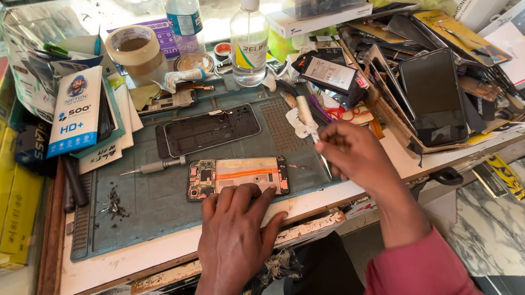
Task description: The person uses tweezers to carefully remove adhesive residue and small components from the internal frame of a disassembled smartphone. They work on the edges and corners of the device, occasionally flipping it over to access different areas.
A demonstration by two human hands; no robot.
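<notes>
The opened phone (237, 177) lies near the front edge of the work mat (155, 206), long axis running left to right along the counter's front edge. The left hand (236, 230) presses spread fingertips on its near side, closer than the right hand (351, 153), which pinches a slim white tool (306, 114) just right of the phone.

Strong daylight falls from the upper right, washing out the glass counter top (108, 10) at the far edge and whitening the marble floor (518, 221) at lower right. The work mat (154, 200) is evenly lit, with short soft shadows under the left hand (235, 231) and the right hand (353, 153), and glare sits on the clear spray bottle (249, 36) and the dark phone screen (433, 96). The picture is sharp in the middle, while the wide lens bends the counter's edges and softens the corners.
</notes>
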